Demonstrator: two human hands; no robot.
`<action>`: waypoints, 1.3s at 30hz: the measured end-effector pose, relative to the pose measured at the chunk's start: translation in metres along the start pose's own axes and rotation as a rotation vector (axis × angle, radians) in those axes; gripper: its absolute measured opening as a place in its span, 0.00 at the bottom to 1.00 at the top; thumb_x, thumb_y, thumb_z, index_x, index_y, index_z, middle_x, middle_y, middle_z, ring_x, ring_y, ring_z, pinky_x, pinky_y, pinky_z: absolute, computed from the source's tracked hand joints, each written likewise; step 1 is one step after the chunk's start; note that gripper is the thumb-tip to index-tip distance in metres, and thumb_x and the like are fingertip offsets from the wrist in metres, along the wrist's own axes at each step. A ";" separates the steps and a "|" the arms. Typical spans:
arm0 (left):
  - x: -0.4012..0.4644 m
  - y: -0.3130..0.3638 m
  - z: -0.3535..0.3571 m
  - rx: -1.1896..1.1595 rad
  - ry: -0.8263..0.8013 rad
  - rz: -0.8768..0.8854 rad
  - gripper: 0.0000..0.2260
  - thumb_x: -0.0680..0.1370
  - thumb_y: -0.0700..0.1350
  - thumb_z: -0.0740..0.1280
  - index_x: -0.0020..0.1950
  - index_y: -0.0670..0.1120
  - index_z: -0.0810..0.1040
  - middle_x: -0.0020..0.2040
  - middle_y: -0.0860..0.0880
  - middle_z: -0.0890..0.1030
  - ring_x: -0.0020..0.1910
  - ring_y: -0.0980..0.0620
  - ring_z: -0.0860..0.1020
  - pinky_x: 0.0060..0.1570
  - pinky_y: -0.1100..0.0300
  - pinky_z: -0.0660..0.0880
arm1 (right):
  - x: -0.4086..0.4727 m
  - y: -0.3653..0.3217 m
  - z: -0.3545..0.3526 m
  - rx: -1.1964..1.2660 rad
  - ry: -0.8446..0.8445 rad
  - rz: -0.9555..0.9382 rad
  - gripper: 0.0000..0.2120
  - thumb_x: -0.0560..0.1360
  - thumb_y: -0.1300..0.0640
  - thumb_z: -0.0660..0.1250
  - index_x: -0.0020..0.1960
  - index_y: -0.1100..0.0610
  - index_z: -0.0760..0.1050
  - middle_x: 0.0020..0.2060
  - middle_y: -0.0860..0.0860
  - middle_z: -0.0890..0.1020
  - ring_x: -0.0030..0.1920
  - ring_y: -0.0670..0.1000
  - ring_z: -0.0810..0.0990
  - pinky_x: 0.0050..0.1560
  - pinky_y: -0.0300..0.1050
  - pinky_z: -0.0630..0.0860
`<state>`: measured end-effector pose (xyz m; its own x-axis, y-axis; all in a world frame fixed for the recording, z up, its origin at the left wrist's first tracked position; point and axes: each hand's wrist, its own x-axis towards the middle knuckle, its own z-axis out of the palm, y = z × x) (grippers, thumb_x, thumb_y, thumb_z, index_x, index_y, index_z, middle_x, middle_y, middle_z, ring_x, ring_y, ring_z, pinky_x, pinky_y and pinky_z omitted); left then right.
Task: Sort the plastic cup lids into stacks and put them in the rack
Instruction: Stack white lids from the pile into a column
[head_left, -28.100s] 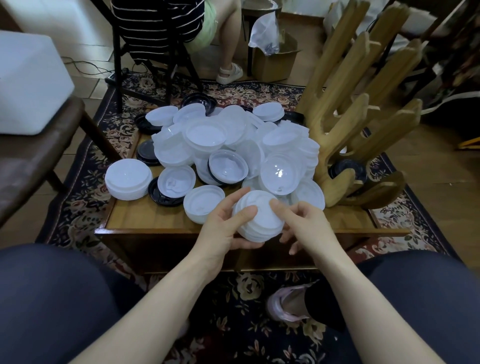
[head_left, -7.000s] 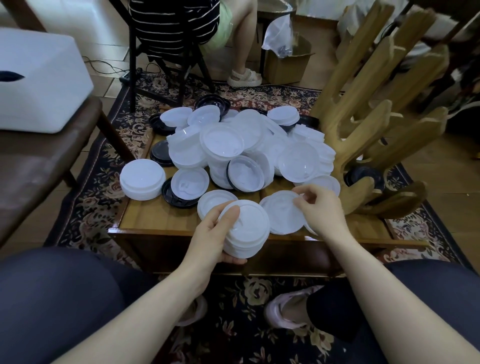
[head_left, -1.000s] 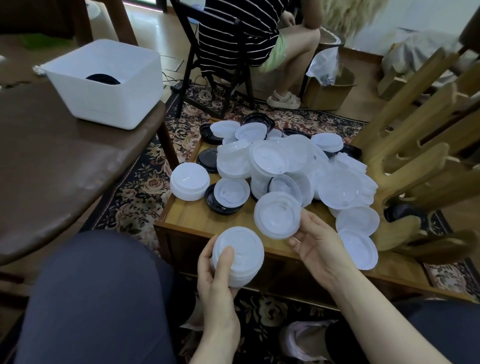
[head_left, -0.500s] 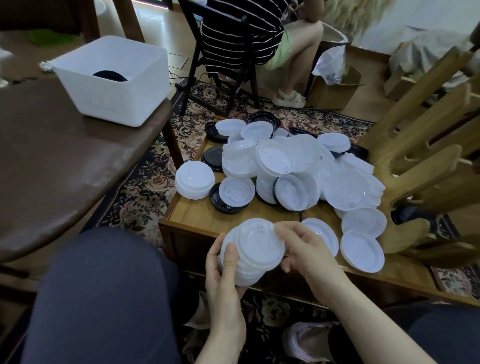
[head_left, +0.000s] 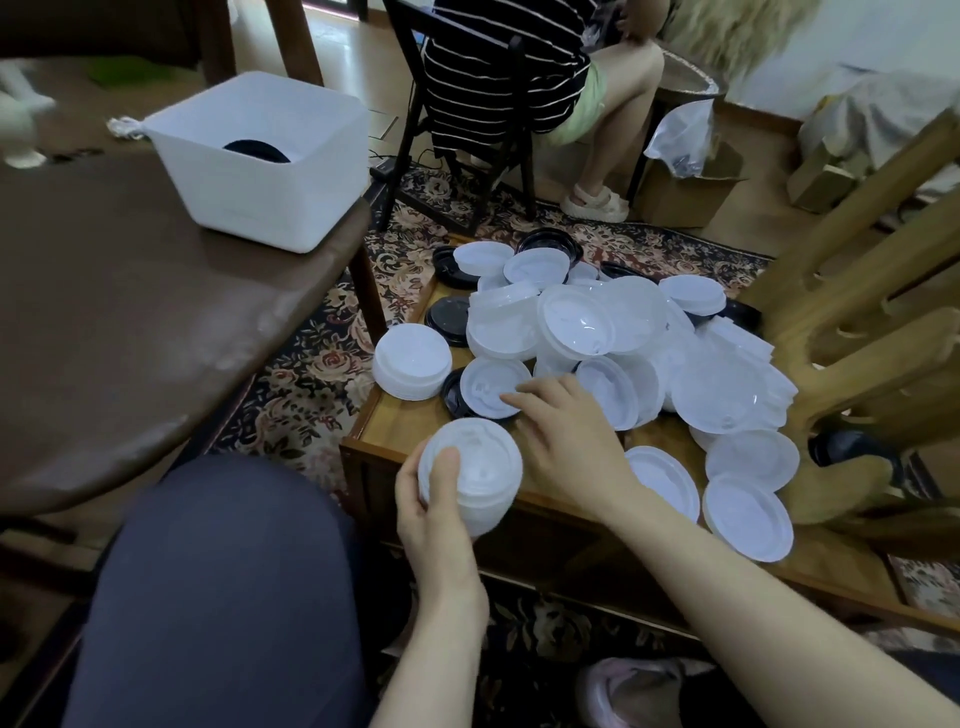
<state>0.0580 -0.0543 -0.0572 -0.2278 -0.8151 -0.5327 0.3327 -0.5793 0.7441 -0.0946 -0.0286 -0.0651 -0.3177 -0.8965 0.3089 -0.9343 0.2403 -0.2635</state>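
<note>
The left hand (head_left: 434, 512) grips one stack of white lids (head_left: 474, 470) at the near edge of the low wooden bench (head_left: 395, 423), thumb on top, while the right hand (head_left: 569, 441) reaches with fingers (head_left: 519, 401) relaxed and straight, touching a white lid (head_left: 491, 387) seated on a black one. One more finished stack (head_left: 412, 361) sits at the bench's left edge, and three single lids (head_left: 748, 512) lie flat near the wooden rack (head_left: 857, 322), which is cut off at right. The central heap (head_left: 613, 332) overlaps too much to count, with several black lids (head_left: 451, 322) partly buried behind it.
</note>
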 end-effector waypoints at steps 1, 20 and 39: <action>0.001 0.001 0.000 -0.001 0.004 -0.006 0.07 0.78 0.51 0.68 0.55 0.59 0.79 0.58 0.54 0.81 0.58 0.52 0.79 0.63 0.42 0.76 | 0.008 0.002 0.008 -0.087 -0.010 -0.045 0.15 0.72 0.64 0.69 0.58 0.57 0.80 0.52 0.53 0.81 0.53 0.59 0.77 0.50 0.55 0.76; -0.004 -0.002 -0.003 0.020 -0.081 -0.041 0.12 0.76 0.54 0.69 0.59 0.57 0.79 0.57 0.56 0.82 0.58 0.54 0.80 0.59 0.47 0.78 | 0.002 -0.027 -0.048 1.512 0.189 0.989 0.07 0.80 0.56 0.64 0.54 0.57 0.78 0.40 0.50 0.82 0.39 0.47 0.79 0.32 0.37 0.72; -0.011 -0.013 -0.003 0.122 -0.353 -0.084 0.26 0.67 0.64 0.67 0.62 0.54 0.79 0.56 0.54 0.85 0.55 0.54 0.83 0.46 0.58 0.79 | -0.056 -0.046 -0.054 1.010 0.012 0.912 0.10 0.75 0.51 0.70 0.54 0.54 0.80 0.45 0.46 0.85 0.41 0.42 0.82 0.41 0.35 0.75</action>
<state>0.0594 -0.0379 -0.0618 -0.5581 -0.7048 -0.4380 0.1926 -0.6235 0.7578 -0.0423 0.0300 -0.0211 -0.7595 -0.5626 -0.3266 0.1300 0.3606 -0.9236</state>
